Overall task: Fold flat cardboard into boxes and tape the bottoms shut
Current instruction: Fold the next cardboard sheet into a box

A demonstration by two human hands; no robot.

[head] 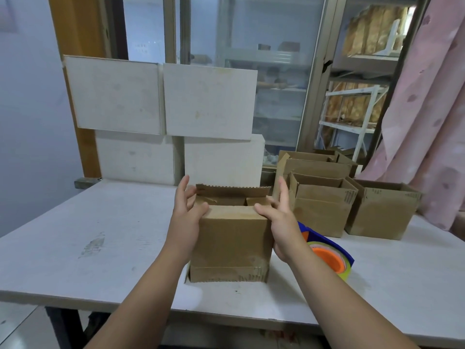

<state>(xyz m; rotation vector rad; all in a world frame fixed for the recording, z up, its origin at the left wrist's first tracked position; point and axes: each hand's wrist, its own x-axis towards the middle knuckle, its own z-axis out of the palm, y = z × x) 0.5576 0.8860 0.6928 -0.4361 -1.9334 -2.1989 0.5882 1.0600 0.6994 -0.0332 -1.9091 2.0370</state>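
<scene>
The cardboard box stands on the white bench, right in front of the person and between both hands. The left hand is on its left top edge and the right hand is on its right top edge. The fingers of both hands are spread apart and not closed around anything, and the thumbs push the near flap down. The far flap stands up. If the thumbs let go too soon, I think the near flap could pop back up. A hard push could bend the box or make it slide. The tape holder lies just beside the box, so an elbow might bump it. More open boxes sit to the right. The bench has grey scuff marks. Behind it are white boards, a glass cabinet and a pink curtain.
</scene>
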